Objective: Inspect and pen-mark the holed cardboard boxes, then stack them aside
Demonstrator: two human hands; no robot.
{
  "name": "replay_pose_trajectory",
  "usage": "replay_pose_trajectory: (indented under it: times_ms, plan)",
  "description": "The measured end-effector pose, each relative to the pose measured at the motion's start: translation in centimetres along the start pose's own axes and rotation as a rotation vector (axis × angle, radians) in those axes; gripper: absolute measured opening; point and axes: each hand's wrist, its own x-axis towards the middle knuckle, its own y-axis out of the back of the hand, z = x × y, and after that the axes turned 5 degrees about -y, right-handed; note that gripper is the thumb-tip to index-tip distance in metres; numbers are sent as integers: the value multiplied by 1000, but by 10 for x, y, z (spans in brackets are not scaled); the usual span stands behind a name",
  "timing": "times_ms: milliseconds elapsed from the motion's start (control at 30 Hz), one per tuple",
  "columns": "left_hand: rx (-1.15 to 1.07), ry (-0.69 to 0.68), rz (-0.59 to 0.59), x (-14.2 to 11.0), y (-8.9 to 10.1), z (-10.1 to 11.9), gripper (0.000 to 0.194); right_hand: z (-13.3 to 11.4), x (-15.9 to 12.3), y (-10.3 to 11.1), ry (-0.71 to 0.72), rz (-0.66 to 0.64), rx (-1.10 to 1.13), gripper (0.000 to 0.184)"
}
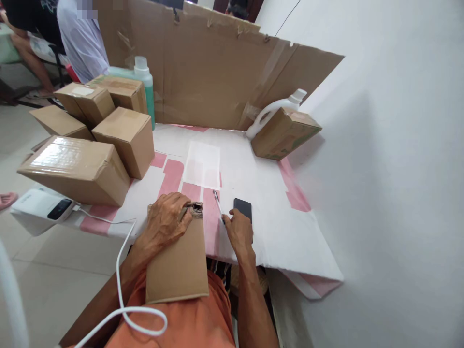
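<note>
My left hand [166, 223] is closed over the top edge of a flat brown cardboard piece [179, 266] that leans from my lap onto the table edge. My right hand [237, 231] is closed in a pinch on the lower end of a pen [218, 202] that lies on the white paper-covered table [268, 212]. A dark phone [243, 209] lies flat just right of the pen, touching my right hand's fingers. A sheet of white paper [202, 165] lies further back on the table.
Several taped cardboard boxes [83, 169] are stacked at the left. A green bottle [142, 77] stands behind them. A white jug [275, 111] and a tilted box [284, 133] sit at the back right. A cardboard screen [217, 67] lines the back. A white device [39, 210] with cable lies left. A person sits at top left.
</note>
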Motion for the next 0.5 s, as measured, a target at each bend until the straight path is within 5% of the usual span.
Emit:
replay_pose_trajectory:
  times_ms: [133,267,500]
  plan:
    - [0,16,-11,1,-1,-2,16,11,4,10,-91,117,8,27]
    - [7,29,-8,1,-2,-1,18,3,6,14,22,-1,112,28]
    - [15,-8,-59,3,0,-2,17,-20,24,6,-58,-122,-99,34]
